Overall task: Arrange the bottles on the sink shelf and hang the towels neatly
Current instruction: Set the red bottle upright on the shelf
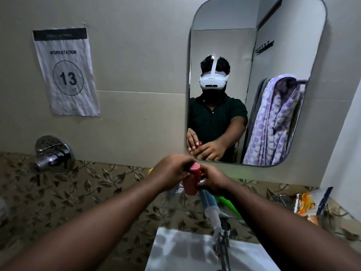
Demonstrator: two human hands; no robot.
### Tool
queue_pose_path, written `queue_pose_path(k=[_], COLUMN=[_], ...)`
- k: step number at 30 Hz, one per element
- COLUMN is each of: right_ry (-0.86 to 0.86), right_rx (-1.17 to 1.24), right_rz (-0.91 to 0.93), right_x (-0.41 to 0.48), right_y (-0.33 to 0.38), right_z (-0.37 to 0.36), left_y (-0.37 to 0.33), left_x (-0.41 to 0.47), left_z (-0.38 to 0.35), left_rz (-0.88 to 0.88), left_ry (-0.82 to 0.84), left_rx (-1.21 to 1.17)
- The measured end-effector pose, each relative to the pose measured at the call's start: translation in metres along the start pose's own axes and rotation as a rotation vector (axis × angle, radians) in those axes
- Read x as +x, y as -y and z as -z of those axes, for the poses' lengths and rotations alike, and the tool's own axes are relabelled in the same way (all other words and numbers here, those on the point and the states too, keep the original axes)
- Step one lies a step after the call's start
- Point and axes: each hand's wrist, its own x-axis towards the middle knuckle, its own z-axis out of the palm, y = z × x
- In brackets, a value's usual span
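— Beige tiles (136, 55) lined the wall; one mirror (224, 42) at one o'clock, one sink (175, 251) at six. Bottles?
— Three: left hand (172, 171) and right hand (213, 182) both gripped the red bottle (192, 180) at centre; blue bottle (206, 200) and green bottle (230, 206) lay at five.
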Motion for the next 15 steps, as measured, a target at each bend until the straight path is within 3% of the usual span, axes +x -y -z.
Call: queue_pose_path(k=[5, 15], right_ry=[-0.089, -0.017], right_rx=[0.035, 0.167], right_rz=[-0.050, -0.049], right_x=[0.006, 0.018], right_y=[0.006, 0.002], right_z=[-0.003, -0.003], left_y=[0.007, 0.016], left_x=[0.030, 0.043], left_z=[0.011, 0.017], left_rz=[0.036, 0.103], left_ry=[0.142, 0.281], left_rx=[-0.041, -0.104])
